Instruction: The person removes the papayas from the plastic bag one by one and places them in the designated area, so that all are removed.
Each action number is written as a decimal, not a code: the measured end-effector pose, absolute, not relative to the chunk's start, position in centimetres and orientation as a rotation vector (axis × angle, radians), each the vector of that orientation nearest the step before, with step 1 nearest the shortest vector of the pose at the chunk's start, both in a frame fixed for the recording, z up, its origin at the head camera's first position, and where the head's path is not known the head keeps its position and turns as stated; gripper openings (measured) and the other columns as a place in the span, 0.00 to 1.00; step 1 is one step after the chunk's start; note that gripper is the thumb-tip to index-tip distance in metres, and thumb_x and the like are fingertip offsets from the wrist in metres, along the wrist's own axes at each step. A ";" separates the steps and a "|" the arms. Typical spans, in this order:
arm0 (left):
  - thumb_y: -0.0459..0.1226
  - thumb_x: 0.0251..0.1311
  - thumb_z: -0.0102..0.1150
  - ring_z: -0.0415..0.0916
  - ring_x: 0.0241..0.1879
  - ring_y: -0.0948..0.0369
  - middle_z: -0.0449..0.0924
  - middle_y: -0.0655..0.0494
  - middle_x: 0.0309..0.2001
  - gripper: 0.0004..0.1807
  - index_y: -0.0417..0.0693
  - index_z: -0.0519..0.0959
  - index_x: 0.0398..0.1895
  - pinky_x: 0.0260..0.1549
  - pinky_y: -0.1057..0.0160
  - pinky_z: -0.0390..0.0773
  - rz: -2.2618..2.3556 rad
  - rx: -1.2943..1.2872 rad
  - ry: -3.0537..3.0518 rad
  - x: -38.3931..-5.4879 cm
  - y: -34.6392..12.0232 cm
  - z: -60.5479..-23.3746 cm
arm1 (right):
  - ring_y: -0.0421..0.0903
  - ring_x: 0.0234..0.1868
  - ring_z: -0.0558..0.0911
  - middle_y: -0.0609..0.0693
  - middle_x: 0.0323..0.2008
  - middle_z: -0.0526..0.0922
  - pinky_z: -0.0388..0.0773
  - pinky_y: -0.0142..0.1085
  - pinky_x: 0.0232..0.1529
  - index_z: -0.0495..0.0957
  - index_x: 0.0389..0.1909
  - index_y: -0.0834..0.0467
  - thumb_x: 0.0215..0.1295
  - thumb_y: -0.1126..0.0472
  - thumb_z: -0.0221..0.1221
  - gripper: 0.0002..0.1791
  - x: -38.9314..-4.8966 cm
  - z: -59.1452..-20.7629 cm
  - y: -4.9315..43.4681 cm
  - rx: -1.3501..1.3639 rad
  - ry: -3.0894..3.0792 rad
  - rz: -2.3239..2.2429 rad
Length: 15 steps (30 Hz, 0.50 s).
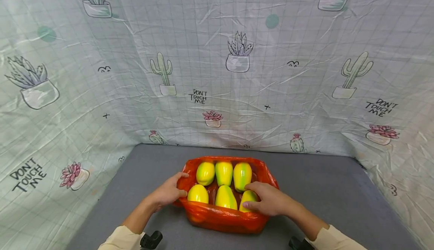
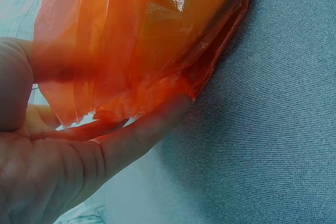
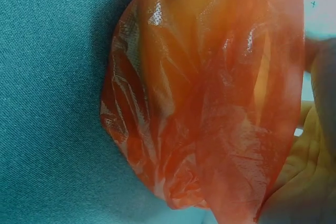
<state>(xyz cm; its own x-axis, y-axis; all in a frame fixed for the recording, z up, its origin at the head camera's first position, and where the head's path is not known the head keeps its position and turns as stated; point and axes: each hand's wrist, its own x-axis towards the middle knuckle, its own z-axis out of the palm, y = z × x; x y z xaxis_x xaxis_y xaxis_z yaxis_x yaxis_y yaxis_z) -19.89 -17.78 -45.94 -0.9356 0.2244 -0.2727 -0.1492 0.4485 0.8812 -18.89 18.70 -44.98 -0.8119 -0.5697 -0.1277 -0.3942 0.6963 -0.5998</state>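
A red translucent plastic bag [image 1: 223, 221] lies with its mouth facing up, holding several glossy yellow-green mangoes [image 1: 224, 173] in two rows. At the bag's left rim, my left hand [image 1: 168, 190] holds the thin film between thumb and fingers. The left wrist view shows its thumb behind the film and a finger [image 2: 144, 135] along the outside. My right hand [image 1: 271, 199] reaches over the right rim, thumb and fingers around the front right mango [image 1: 246, 200]. In the right wrist view the bag film [image 3: 231, 119] hides those fingertips.
The bag stands on a grey cloth-covered table [image 1: 325, 189]. A pale curtain [image 1: 257, 91] printed with cacti hangs behind and along both sides. Dark wrist devices [image 1: 151, 239] show near both cream sleeves.
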 end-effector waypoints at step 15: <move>0.27 0.59 0.63 0.75 0.49 0.51 0.72 0.38 0.60 0.33 0.40 0.68 0.69 0.44 0.56 0.81 1.464 0.081 2.362 -20.1 -17.8 -46.3 | 0.46 0.51 0.80 0.50 0.56 0.84 0.81 0.53 0.59 0.79 0.61 0.61 0.58 0.43 0.73 0.36 -18.5 -44.7 17.9 -0.709 2.669 -0.782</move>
